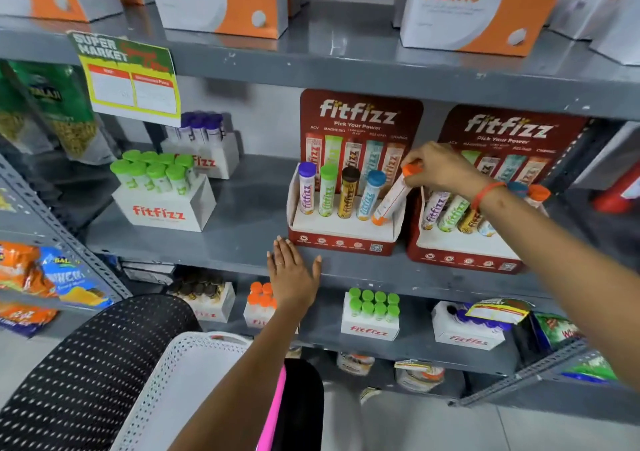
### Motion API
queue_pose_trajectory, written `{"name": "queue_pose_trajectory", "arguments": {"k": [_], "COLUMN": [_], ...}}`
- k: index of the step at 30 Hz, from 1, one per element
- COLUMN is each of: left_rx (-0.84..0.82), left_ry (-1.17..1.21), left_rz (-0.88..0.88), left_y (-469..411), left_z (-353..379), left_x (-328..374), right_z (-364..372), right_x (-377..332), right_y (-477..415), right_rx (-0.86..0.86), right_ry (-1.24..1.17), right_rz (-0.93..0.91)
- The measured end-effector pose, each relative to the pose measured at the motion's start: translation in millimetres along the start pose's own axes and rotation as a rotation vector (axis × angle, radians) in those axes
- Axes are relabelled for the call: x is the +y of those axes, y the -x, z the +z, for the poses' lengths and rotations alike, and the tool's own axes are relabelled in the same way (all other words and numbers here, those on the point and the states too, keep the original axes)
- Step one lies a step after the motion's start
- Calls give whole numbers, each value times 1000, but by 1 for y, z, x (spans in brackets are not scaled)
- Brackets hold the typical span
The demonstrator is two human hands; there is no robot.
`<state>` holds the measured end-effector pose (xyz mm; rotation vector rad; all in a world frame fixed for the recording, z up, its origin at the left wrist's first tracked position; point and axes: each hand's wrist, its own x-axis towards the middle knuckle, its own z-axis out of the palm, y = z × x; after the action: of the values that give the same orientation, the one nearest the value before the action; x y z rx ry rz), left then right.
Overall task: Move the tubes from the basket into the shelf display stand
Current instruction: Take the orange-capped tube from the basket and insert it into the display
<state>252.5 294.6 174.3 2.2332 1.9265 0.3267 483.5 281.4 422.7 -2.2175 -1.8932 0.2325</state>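
A red fitfizz display stand point(341, 241) sits on the grey middle shelf. It holds a purple-capped, a green-capped, a brown-capped and a blue-capped tube point(369, 196). My right hand point(438, 170) grips the orange cap of a white orange-capped tube point(393, 199), tilted, with its lower end in the stand's rightmost slot. My left hand point(292, 272) lies flat and open on the shelf edge just in front of the stand's left corner. A white perforated basket point(187, 378) hangs low at the bottom; its inside is hidden.
A second red stand point(464, 253) with several tubes stands right beside the first. White fitfizz boxes with green caps point(162, 205) and purple caps point(204, 146) sit to the left. More boxes fill the shelf below, and vizinc cartons point(478, 7) the shelf above.
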Motion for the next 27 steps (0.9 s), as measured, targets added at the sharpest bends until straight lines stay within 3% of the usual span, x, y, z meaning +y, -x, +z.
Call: {"name": "queue_pose_trajectory", "arguments": {"k": [9, 15, 21, 27], "left_rx": [-7, -5, 3, 5], "left_ry": [-24, -30, -27, -38], "left_rz": [-11, -19, -27, -22], "left_y": [1, 0, 1, 0], "left_z": [-1, 1, 0, 0], "left_x": [1, 0, 1, 1], "right_z": [0, 5, 16, 16], "right_x": [-3, 0, 2, -6], "right_y": [-6, -7, -8, -9], "right_rx": [-37, -29, 102, 109], "right_ry": [59, -35, -49, -8], "right_rz": [-33, -19, -30, -31]}}
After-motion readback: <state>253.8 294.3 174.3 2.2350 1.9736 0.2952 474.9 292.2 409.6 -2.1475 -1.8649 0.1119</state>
